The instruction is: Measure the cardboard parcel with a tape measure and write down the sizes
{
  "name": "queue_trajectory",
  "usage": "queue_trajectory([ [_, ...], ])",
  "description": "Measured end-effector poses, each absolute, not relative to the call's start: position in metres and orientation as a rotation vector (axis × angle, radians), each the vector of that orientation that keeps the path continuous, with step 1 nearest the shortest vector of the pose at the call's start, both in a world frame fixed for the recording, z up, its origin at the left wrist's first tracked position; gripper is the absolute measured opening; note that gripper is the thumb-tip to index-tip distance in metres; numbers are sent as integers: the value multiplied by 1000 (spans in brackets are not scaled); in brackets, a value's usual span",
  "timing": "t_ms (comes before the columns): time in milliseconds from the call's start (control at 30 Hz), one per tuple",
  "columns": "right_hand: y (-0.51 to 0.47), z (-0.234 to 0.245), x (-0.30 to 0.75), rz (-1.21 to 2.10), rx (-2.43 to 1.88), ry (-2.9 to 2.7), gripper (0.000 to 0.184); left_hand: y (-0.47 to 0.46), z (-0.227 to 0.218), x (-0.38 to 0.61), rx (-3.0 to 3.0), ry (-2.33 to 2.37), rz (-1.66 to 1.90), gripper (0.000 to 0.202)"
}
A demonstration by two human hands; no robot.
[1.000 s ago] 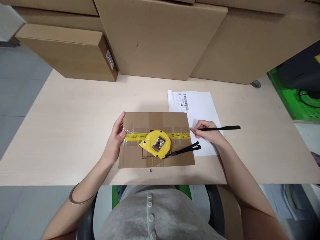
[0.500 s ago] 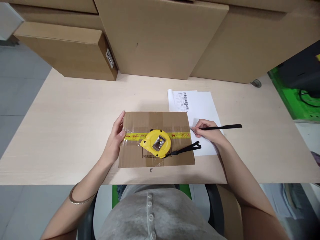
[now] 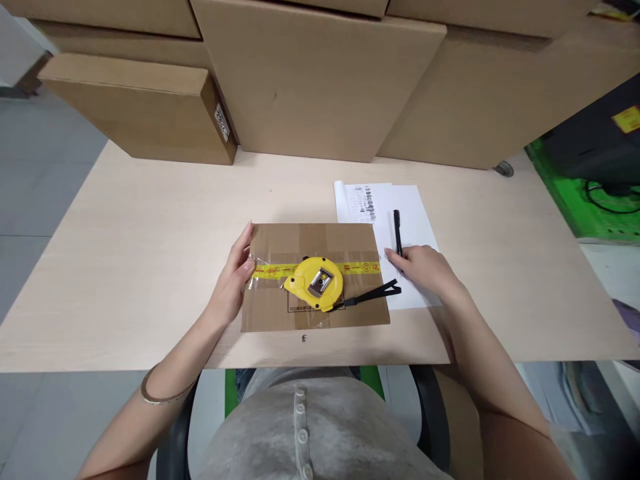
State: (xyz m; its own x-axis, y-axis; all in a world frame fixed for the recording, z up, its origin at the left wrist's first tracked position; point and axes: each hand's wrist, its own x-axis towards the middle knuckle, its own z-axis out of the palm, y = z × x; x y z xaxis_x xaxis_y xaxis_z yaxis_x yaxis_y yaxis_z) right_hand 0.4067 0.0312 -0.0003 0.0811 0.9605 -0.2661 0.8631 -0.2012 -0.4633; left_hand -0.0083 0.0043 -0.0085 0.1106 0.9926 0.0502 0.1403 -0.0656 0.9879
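Observation:
My left hand [image 3: 231,279] grips the left side of a small cardboard box [image 3: 273,240], its thumb over the near edge and fingers along the side. Yellow printed tape runs across the box top. A yellow tape measure [image 3: 295,283] with a black wrist strap [image 3: 373,293] lies on the box. To the right, my right hand [image 3: 425,265] is closed round a black pen [image 3: 397,230] above white paper [image 3: 407,207]. The pen's long end points away from me; its lower end is partly hidden by the fingers. Part of the paper lies beneath the box's right side.
Large cardboard boxes [image 3: 320,80] line the back of the wooden desk [image 3: 165,227]. A smaller carton [image 3: 130,110] stands at back left. On the right are a green surface [image 3: 570,207] and a dark object [image 3: 590,140] with a black cable. A chair armrest [image 3: 429,427] is near my right side.
The pen has swung from pointing right to pointing away from me, and my right hand has turned over with it. My left hand, the box and the tape measure stay nearly in place.

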Motion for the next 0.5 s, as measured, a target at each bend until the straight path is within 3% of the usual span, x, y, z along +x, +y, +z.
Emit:
queue_trajectory([
  [100, 30, 3, 401, 657, -2228, -1925, 65, 6, -7, -11, 1472, 1190, 1101, 62],
  [233, 24, 26, 381, 290, -2231, -1880, 47, 7, -4, -15, 1522, 1175, 1064, 56],
  [333, 13, 54, 349, 103, -1841, -1960, 44, 9, -6, -18, 1567, 1142, 1017, 50],
  [500, -2, 81, 289, 218, -1275, -2374, 55, 14, -19, -21, 1516, 1071, 1035, 56],
])
